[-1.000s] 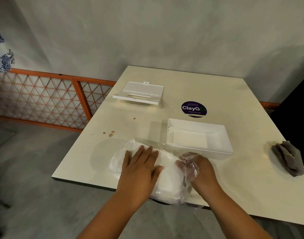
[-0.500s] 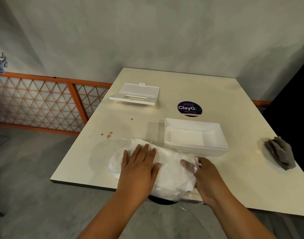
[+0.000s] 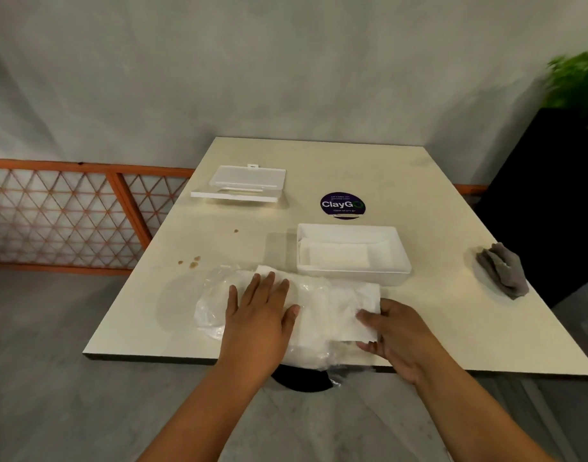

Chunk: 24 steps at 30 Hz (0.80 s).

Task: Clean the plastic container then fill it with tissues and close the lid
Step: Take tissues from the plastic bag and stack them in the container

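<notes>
At the near table edge, our left hand (image 3: 257, 316) lies flat, fingers spread, pressing the clear plastic bag of white tissues (image 3: 306, 311). Our right hand (image 3: 394, 335) pinches the tissues' right end. Just behind sits the open white plastic box (image 3: 352, 256). Farther back lies its white lid (image 3: 241, 186).

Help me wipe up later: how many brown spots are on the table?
About 4: one lone spot left of the container, and roughly three clustered near the tissue pack. Hands may hide more.
</notes>
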Each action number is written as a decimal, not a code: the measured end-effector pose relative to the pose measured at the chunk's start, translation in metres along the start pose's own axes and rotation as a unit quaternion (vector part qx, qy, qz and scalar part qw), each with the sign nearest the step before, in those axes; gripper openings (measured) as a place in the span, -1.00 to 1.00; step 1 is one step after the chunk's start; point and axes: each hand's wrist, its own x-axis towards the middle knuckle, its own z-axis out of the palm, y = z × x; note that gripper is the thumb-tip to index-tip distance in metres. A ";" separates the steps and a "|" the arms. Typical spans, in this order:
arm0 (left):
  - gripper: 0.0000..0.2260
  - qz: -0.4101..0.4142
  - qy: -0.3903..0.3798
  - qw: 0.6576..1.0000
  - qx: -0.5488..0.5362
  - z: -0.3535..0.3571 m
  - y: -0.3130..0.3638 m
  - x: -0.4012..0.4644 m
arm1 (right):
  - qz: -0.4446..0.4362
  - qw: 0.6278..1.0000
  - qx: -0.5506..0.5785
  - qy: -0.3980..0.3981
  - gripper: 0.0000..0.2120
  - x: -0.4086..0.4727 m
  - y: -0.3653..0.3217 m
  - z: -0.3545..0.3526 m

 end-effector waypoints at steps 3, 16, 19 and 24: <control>-0.36 0.010 0.000 1.000 -0.005 -0.002 0.006 0.000 | -0.045 0.998 -0.027 0.030 -0.84 -0.006 -0.008 -0.016; -0.60 0.088 0.025 0.967 -0.236 -0.019 0.081 0.021 | -0.131 0.987 -0.055 0.072 -0.86 -0.040 -0.051 -0.118; -0.63 0.082 0.014 0.955 -0.284 -0.020 0.099 0.034 | -0.138 0.986 -0.046 0.084 -0.84 -0.045 -0.060 -0.138; -0.59 0.016 -0.024 0.943 -0.331 -0.016 0.118 0.057 | -0.164 0.980 -0.014 0.113 -0.82 -0.051 -0.078 -0.167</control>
